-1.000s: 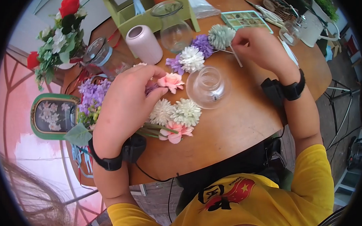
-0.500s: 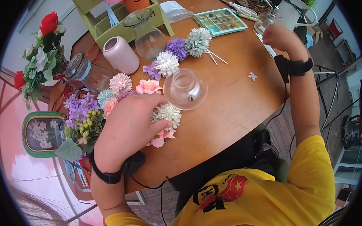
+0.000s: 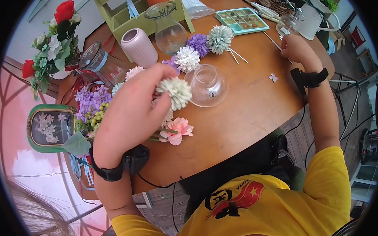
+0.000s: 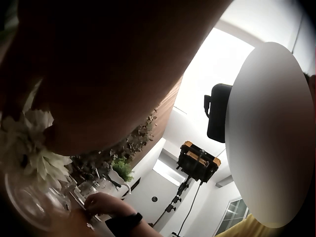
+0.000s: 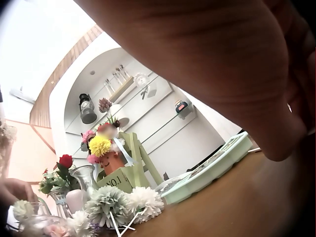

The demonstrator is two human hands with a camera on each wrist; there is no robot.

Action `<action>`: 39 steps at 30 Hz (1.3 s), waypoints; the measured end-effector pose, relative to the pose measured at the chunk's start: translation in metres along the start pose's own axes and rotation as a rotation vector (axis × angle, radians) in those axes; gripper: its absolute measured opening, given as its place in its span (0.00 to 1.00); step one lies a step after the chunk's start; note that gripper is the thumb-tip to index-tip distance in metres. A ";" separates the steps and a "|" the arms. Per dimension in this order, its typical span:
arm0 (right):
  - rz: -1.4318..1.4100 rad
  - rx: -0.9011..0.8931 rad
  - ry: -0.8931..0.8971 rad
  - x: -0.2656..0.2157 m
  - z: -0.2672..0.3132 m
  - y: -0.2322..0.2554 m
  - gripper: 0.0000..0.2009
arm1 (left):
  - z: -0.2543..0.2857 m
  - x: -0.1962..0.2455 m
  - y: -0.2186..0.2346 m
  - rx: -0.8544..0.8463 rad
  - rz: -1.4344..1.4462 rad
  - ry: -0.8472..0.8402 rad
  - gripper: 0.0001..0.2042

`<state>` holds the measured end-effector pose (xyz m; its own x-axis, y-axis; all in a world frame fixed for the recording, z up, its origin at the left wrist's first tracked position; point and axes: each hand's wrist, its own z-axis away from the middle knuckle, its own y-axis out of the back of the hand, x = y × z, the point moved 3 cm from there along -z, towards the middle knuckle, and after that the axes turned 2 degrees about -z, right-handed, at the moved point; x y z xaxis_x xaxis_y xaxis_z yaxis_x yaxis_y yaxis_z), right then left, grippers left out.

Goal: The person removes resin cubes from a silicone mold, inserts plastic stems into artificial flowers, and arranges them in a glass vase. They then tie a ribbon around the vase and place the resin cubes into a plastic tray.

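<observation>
My left hand (image 3: 128,109) grips a creamy white pompom flower (image 3: 175,93) between curled fingers and thumb, with the bloom facing right. In the left wrist view, white petals (image 4: 49,168) show beside the dark fingers. Just right of the bloom stands a round clear glass vase (image 3: 206,86). Under the left hand lies a pink flower (image 3: 178,131) with green stems. At the far right, my right hand (image 3: 301,51) has curled fingers on a thin light-coloured stick (image 3: 273,41), which pokes out either side of them. The right fingertips are hidden in the right wrist view.
Purple, white and grey-green pompoms (image 3: 219,39) lie behind the glass vase. A pink ribbed vase (image 3: 139,47), a clear hourglass vase (image 3: 170,35) and a green wooden carrier (image 3: 115,23) stand further back. A mint compartment box (image 3: 242,20) and white-handled shears (image 3: 266,11) lie rear right.
My left hand moved from a pink flower to a creamy white pompom and raised it. The right hand went from the grey-green pompom out to the far right, onto the stick.
</observation>
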<state>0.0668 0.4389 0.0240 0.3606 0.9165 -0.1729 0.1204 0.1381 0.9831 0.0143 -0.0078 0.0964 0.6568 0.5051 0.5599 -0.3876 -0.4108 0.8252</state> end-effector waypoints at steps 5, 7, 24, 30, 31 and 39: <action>-0.003 -0.099 -0.063 -0.012 0.003 0.000 0.09 | -0.004 -0.005 0.015 0.143 0.128 -0.108 0.21; -0.005 -0.106 -0.049 -0.015 0.005 -0.001 0.09 | -0.007 -0.010 0.018 0.106 0.377 -0.051 0.22; -0.086 0.078 0.033 -0.048 0.032 0.044 0.09 | -0.012 -0.013 0.013 0.247 0.974 -0.077 0.22; -0.230 0.211 0.241 -0.098 0.043 0.073 0.08 | -0.015 -0.015 0.004 0.240 0.933 -0.095 0.18; -0.257 0.237 0.298 -0.111 0.045 0.076 0.07 | -0.016 -0.016 0.002 0.241 0.939 -0.088 0.18; -1.108 0.313 0.677 -0.178 0.042 0.052 0.07 | -0.014 -0.019 0.012 0.386 0.846 -0.094 0.14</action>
<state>0.0481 0.2670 0.1037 -0.5812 0.3942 -0.7119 0.2880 0.9179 0.2731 -0.0120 -0.0114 0.0963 0.3101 -0.1338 0.9412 -0.5304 -0.8460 0.0545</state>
